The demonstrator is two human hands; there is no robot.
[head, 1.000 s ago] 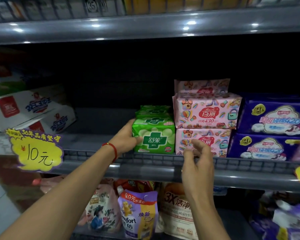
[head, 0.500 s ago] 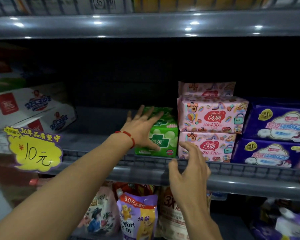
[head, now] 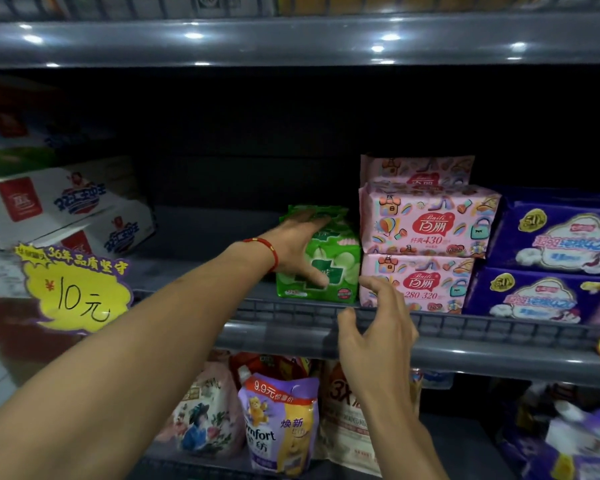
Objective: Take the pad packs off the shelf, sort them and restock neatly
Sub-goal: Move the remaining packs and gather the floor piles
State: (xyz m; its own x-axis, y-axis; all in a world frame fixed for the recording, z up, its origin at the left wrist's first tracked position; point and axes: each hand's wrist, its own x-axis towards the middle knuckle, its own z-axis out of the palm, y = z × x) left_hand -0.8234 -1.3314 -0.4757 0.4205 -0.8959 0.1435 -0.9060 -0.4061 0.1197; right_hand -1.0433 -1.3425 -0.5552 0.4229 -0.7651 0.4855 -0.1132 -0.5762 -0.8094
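A: Shelf [head: 291, 337], middle tier. Stock on it?

B: Green pack [head: 329, 271] at the front edge, touching the pink packs [head: 426, 251] on its right; two pink ones stacked, a third behind. Purple packs [head: 551, 265] further right, two stacked.

A: Hands?

B: Left hand [head: 300, 247], red string at the wrist, grasps the green pack: fingers over its top, thumb pressed on its front. Right hand [head: 378, 327] holds nothing, fingers loosely spread, hovering before the lower pink pack and the shelf rail.

A: Other items?

B: White boxes [head: 59, 209] at left, yellow price tag [head: 77, 289] below them, pouches [head: 278, 424] on the lower tier.
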